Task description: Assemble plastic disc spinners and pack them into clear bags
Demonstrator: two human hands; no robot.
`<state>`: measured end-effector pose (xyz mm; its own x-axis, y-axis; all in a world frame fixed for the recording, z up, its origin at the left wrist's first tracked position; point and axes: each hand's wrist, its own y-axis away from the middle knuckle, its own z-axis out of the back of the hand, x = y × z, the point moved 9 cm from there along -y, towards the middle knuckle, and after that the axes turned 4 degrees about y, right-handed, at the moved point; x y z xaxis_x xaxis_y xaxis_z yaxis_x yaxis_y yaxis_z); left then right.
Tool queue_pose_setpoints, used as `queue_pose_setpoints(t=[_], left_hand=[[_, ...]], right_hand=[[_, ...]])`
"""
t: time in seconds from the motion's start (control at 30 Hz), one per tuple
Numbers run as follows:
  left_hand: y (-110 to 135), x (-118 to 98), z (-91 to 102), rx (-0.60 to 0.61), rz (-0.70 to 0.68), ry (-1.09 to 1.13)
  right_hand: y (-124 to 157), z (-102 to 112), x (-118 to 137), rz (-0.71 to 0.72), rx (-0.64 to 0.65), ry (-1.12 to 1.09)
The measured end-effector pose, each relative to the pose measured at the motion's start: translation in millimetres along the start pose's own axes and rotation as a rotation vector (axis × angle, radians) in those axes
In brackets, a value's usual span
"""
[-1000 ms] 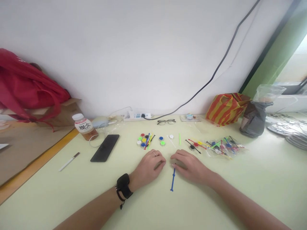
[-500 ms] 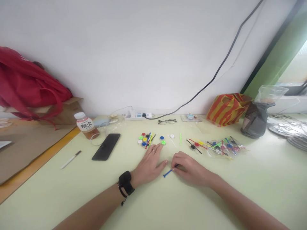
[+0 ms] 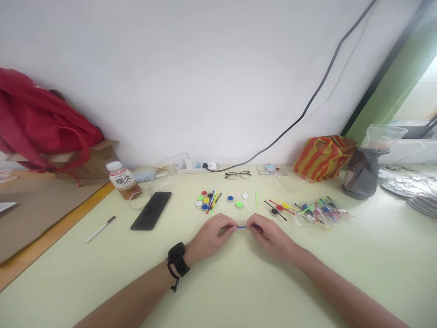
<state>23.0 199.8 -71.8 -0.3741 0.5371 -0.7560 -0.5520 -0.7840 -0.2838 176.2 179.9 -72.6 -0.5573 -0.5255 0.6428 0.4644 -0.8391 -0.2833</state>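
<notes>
A slim blue plastic arrow (image 3: pixel 242 227) is stretched level between my two hands, low over the table; its ends are hidden by the fingers. My left hand (image 3: pixel 217 230) pinches one end between thumb and fingers. The other end is in the pinch of my right hand (image 3: pixel 268 234). Just beyond them lie a blue disc (image 3: pixel 231 198), a green disc (image 3: pixel 239 205) and a white disc (image 3: pixel 245 196), with a white stick (image 3: pixel 246 203) and a yellow-green stick (image 3: pixel 257 199) alongside.
Left of these is a cluster of coloured discs (image 3: pixel 205 200) and arrows. Bagged arrows and discs (image 3: pixel 321 212) lie on the right. A phone (image 3: pixel 151 210), a bottle (image 3: pixel 123 180), a pen (image 3: pixel 101 229), eyeglasses (image 3: pixel 238 175) and a striped bag (image 3: pixel 324 158) also stand or lie around.
My left hand has drawn back from the green disc and closed on the blue arrow. The green disc has shifted slightly right. The arrow has turned from slanted to level.
</notes>
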Motion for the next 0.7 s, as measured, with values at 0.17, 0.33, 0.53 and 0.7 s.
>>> queue_pose_setpoints(t=[0.17, 0.33, 0.53, 0.7], left_hand=[[-1, 16, 19.6, -0.206, 0.068, -0.081], [2, 25, 44.4, -0.421, 0.047, -0.206], [0, 34, 48.4, -0.444, 0.039, -0.263], [-4, 41, 44.9, -0.406, 0.056, -0.301]], right_hand=[[2, 20, 2, 0.080, -0.203, 0.085], [4, 32, 1, 0.071, -0.269, 0.169], [5, 19, 11, 0.157, -0.175, 0.228], [3, 13, 15, 0.168, -0.115, 0.230]])
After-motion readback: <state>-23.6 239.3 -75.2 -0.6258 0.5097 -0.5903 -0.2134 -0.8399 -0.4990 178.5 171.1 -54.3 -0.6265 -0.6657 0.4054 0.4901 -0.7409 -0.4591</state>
